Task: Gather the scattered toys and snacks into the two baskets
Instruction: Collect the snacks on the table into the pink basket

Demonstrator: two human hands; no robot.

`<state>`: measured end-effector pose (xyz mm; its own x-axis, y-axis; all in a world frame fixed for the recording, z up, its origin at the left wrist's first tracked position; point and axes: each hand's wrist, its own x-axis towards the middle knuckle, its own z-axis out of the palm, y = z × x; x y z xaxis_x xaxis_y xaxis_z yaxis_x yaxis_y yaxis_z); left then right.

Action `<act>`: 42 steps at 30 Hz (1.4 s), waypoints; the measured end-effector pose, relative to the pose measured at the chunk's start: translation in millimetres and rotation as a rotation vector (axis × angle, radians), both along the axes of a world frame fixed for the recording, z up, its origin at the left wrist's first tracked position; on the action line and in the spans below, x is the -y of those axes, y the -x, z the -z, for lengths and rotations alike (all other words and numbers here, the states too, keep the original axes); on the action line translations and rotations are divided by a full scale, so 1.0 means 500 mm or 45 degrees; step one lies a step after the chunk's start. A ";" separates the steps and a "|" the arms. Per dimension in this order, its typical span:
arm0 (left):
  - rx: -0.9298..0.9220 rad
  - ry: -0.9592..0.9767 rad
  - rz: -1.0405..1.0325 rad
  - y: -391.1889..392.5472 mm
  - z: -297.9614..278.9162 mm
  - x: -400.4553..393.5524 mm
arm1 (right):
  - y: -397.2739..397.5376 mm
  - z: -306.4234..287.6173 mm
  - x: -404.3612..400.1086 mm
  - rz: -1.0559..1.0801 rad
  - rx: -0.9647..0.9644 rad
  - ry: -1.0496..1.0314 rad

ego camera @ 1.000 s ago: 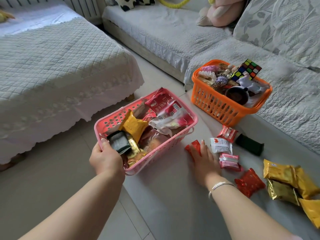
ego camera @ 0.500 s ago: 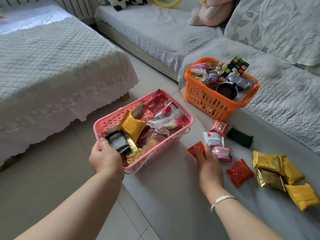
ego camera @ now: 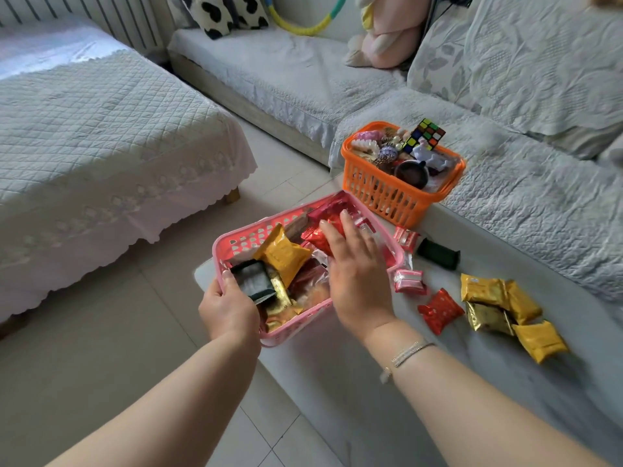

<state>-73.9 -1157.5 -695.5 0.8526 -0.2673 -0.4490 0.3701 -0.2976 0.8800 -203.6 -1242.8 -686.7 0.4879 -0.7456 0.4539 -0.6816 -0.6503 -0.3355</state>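
Observation:
My left hand grips the near left corner of the pink basket, which holds several snack packets. Over the basket, my right hand holds a red snack packet under its fingers. On the grey mat to the right lie two pink packets, a dark green packet, another red packet and several gold and yellow packets. The orange basket stands behind, full of toys, with a colour cube on top.
A grey quilted sofa runs along the right and the back, with a pink plush toy on it. A white quilted bed fills the left. Pale floor tiles lie between them.
My right hand lifted the red packet off the mat and moved left over the pink basket. My left hand kept its grip on the basket's corner.

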 end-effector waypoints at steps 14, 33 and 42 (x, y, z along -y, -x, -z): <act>-0.041 0.006 0.121 0.022 -0.007 -0.021 | 0.020 -0.040 0.023 0.027 -0.199 -0.281; -0.060 0.054 0.205 0.038 0.007 0.062 | 0.316 0.251 0.115 0.576 -0.813 -0.785; -0.071 0.039 0.186 0.041 0.017 0.051 | 0.324 0.252 0.067 0.513 -0.763 -0.634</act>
